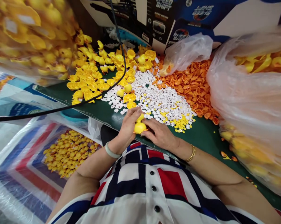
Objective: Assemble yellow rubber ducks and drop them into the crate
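Right at the front edge of the green desk (208, 140), a person has both hands together on a small yellow duck (140, 128), held just above the desk. The left hand (128, 127) curls over from one side, its fingers (134, 114) wrapped down around the duck. The right hand (159, 134) comes in from the other side, fingertips (145, 132) pressed to the body. That's a firm two-handed pinch, with the duck trapped between them!

It looks like thin, hollow plastic: very light, a bit springy, perhaps slick. The fat round body seems the safest place to hold it, not a thin edge.

Just past the hands lies a wide spread of white dotted pieces (154, 101), with orange pieces (192, 87) heaped to the right and yellow shells (89, 82) to the left. A clear bag (252, 102) bulges with yellow parts on the right, and another (30, 40) looms top left. Down to the left, loose ducks (69, 152) sit on a striped sheet (37, 174).

A pale bangle (112, 151) circles the left wrist, a gold bracelet (190, 153) the right. Behind it all, a carton (159, 18) reads "SPEED SHIFT", upside down from here; its smaller print is too small to make out.
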A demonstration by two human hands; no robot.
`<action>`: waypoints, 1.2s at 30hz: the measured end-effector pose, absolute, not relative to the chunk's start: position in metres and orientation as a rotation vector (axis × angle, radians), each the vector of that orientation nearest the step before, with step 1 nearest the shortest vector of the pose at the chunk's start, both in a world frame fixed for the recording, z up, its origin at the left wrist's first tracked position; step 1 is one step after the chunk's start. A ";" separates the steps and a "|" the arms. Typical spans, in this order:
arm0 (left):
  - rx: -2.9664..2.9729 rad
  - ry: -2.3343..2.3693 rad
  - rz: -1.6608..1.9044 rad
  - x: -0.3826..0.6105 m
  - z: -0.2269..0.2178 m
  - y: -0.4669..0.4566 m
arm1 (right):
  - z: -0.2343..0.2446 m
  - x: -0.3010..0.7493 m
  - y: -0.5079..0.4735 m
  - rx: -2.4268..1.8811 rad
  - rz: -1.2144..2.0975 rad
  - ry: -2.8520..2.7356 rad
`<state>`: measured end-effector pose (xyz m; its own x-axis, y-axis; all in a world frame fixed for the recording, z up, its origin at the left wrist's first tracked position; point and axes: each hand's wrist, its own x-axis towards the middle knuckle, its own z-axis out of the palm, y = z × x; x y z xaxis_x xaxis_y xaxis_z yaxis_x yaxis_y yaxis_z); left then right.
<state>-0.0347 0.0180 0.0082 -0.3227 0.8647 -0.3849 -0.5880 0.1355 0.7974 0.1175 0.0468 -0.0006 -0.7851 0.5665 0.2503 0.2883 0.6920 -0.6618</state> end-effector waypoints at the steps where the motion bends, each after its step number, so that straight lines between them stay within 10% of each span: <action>1: 0.381 1.190 1.485 -0.042 0.009 0.011 | 0.002 0.120 0.049 -0.639 0.908 -2.488; 11: 1.275 2.873 -0.228 -0.267 0.038 -0.157 | 0.006 0.131 0.089 -0.838 0.791 -2.470; 21: 0.966 1.805 1.245 -0.152 0.005 -0.028 | 0.006 0.037 0.112 -0.814 0.154 -2.671; 36: 1.919 1.843 1.409 -0.148 -0.018 0.085 | 0.028 0.066 0.209 -0.722 0.242 -2.778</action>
